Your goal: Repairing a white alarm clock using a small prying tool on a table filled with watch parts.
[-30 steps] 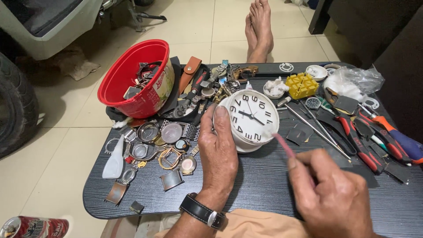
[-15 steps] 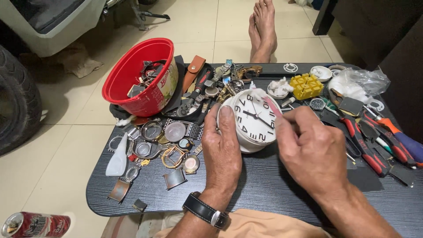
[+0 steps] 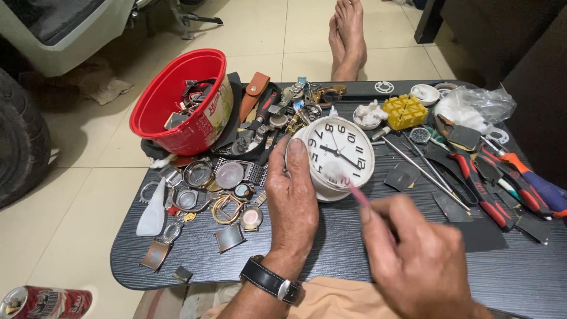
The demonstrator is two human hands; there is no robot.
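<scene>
A round white clock (image 3: 339, 153) with black numerals stands tilted on the dark low table (image 3: 331, 248). My left hand (image 3: 292, 201), with a black wristwatch on the wrist, grips the clock's left edge and steadies it. My right hand (image 3: 413, 260) is closed on a thin pink-handled brush (image 3: 357, 194). The blurred tip of the brush touches the lower part of the clock face.
A red bowl (image 3: 177, 100) of watch parts sits at the table's back left. Loose watch cases and straps (image 3: 212, 189) lie left of the clock. Red-handled pliers (image 3: 484, 189), screwdrivers, a yellow block (image 3: 404, 111) and a plastic bag (image 3: 472, 106) fill the right. Bare feet (image 3: 348, 35) rest beyond.
My right hand pulled back from the clock face toward me and now works the brush tip across the lower dial. The left hand keeps its hold on the clock.
</scene>
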